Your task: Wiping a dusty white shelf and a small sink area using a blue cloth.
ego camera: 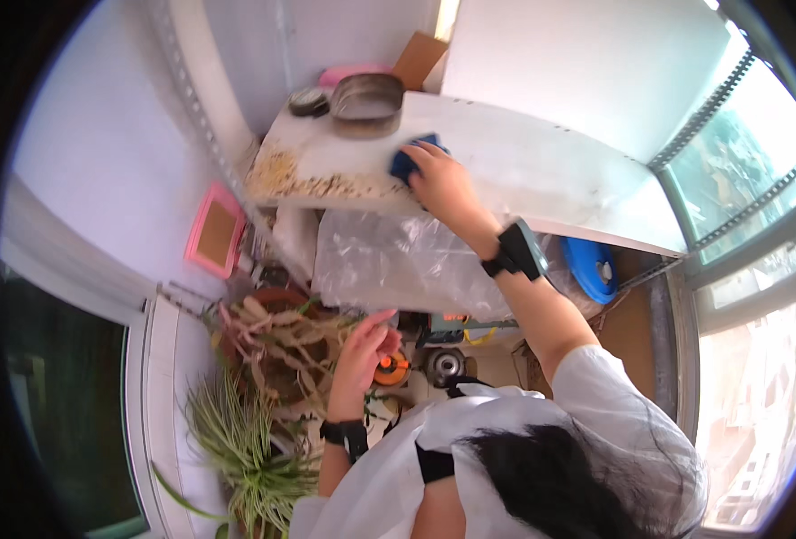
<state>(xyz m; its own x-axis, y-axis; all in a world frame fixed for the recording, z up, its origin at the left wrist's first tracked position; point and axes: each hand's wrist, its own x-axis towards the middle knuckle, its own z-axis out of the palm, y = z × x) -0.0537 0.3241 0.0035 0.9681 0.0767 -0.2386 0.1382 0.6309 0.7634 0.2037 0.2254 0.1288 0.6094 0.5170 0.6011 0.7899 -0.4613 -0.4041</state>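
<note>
Pressed to the white shelf board [546, 168] is a dark blue cloth [404, 164], gripped under the fingers of my right hand [443, 185]. Brown and yellowish crumbs of debris [334, 183] lie scattered along the board's front left part, left of the cloth. Behind the cloth stands a worn rectangular metal tin [367, 108], and a small round lidded container [309, 102] sits beside it. My left hand [367, 350] hangs below the shelf in front of the potted plants, holding nothing, its fingers loosely bent and apart.
Clear plastic sheeting [404, 263] covers the level below, with a blue lid [590, 269] at its right. A trailing succulent [283, 343] and a spider plant [249, 438] crowd the lower left. A slotted metal post [202, 128] rises at the left; windows [755, 162] border the right.
</note>
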